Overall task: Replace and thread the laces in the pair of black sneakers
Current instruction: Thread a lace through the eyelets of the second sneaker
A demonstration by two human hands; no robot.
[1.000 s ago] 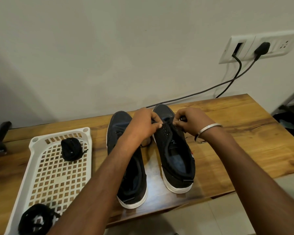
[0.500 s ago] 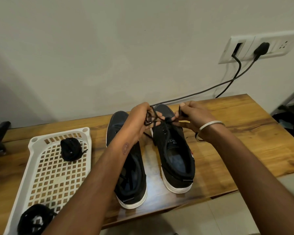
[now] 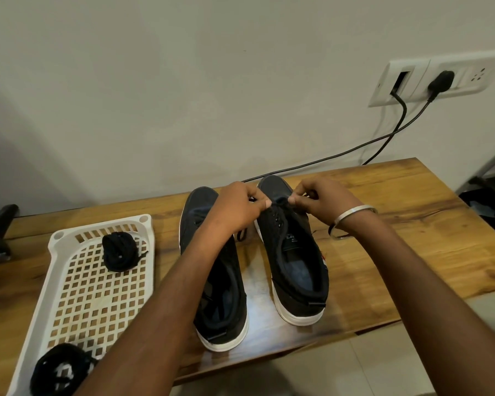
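Note:
Two black sneakers with white soles stand side by side on the wooden table, toes toward the wall. Over the toe end of the right sneaker, my left hand and my right hand each pinch a part of its black lace at the front eyelets. A loose lace end hangs between the shoes. The left sneaker lies partly under my left forearm. A silver bangle sits on my right wrist.
A white perforated tray lies at the left with a coiled black lace at its far end and a black-and-white bundle at its near end. A black cable runs from the wall socket down behind the shoes.
Both hands have come back down onto the toe of the right sneaker; half a second ago they held the lace loops raised a little above it.

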